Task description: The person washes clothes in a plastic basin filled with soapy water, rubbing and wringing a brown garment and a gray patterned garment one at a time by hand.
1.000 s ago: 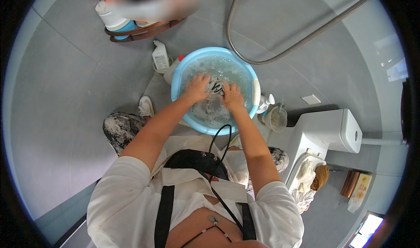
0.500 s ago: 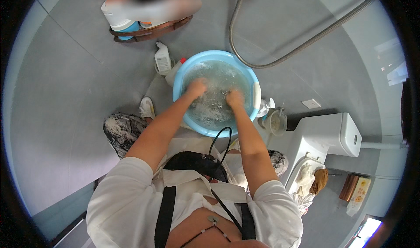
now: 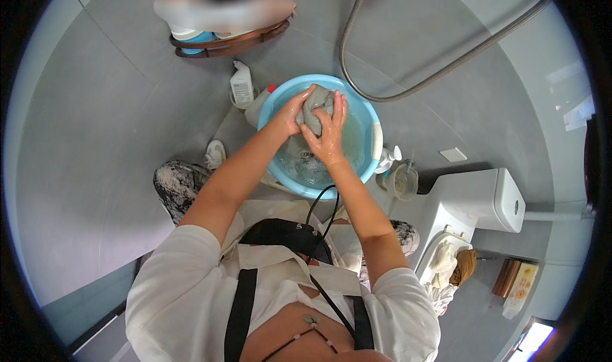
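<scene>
Between my two hands, above the light-blue basin (image 3: 297, 186), is a bunched wet grey cloth (image 3: 320, 98). My left hand (image 3: 293, 112) is closed round its left side. From the right, my right hand (image 3: 329, 137) holds the cloth, thumb toward me and long fingers reaching up along its far side. Cloudy water fills the basin, with a little foam on it. Something pale with dark lettering shows below my hands in the water, too unclear to name. Both hands are wet.
A metal shower hose (image 3: 421, 94) loops down behind the basin. Left of it stand a white bottle (image 3: 242, 85) and a red-capped container (image 3: 255, 109). Right are a white pump bottle (image 3: 386, 160), a clear tub (image 3: 403, 182) and a toilet (image 3: 472, 196) with clothes (image 3: 444, 266) on it.
Both hands have come up out of the water, where they were partly submerged. The grey cloth now shows between them, lifted above the basin.
</scene>
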Demonstrator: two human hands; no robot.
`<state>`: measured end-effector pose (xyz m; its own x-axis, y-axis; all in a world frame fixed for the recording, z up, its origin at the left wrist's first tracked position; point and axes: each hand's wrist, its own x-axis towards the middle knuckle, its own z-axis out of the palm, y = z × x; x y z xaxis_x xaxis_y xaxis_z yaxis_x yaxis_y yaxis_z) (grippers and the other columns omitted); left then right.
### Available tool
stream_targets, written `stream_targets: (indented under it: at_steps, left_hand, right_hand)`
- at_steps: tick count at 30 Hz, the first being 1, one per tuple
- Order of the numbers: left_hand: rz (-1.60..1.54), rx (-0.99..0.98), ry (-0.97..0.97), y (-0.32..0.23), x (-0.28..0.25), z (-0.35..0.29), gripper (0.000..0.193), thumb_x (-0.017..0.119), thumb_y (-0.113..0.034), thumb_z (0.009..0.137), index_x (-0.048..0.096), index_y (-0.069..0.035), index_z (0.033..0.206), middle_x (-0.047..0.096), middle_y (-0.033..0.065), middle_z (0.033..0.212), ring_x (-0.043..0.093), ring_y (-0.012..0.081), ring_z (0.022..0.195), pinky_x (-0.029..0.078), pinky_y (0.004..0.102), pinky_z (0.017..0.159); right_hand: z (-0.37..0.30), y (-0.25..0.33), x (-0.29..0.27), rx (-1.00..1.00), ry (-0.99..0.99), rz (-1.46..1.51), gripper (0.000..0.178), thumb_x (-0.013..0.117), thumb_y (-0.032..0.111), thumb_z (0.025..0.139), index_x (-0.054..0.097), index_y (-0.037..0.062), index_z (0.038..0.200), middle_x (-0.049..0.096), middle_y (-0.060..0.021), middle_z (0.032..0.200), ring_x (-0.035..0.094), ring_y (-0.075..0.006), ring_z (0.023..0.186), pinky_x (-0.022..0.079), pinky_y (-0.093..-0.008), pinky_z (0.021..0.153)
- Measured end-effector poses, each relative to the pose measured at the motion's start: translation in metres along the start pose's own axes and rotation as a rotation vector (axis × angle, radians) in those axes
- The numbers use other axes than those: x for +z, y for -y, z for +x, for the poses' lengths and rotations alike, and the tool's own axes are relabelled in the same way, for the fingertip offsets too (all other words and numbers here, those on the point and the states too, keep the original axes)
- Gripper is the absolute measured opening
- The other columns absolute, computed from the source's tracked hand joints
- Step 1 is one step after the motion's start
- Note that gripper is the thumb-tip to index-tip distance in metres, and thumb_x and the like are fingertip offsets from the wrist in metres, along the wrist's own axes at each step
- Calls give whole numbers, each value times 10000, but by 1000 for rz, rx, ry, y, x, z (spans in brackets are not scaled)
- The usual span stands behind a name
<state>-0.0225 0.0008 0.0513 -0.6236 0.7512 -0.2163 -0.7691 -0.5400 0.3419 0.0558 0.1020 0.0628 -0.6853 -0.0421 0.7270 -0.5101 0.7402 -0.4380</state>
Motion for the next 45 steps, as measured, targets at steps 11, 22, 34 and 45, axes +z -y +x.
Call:
stream_targets:
  at_steps: [11,22,34,45]
  left_hand:
    - [92,-137,158,10,-15,40,230,401,-255,807,551,-84,844,571,70,818,557,193,727,468,328,657]
    - [1081,283,-272,9,42,12,470,445,-365,845,549,79,961,580,113,931,525,175,832,407,304,759]
    - [763,689,-43,-12,50,19,303,468,-251,878,466,-30,1086,482,77,1100,503,174,993,393,277,835]
    - [239,456,-221,-15,-15,-12,382,526,-368,831,438,-100,1089,450,63,1057,461,189,983,364,320,873]
  right_hand:
    - [20,-6,-19,-339,78,-135,202,631,183,612,538,95,769,511,-99,967,423,-332,978,339,-477,806]
    - [39,-61,-55,616,-11,12,265,471,261,829,518,2,862,572,-190,828,541,-363,768,408,-420,682]
    - [40,-34,-52,597,512,87,561,656,353,641,508,56,1094,566,-174,1003,528,-282,973,395,-325,826]
    - [41,-36,-41,535,418,222,418,623,244,632,556,39,990,582,-139,955,549,-239,857,419,-316,756]
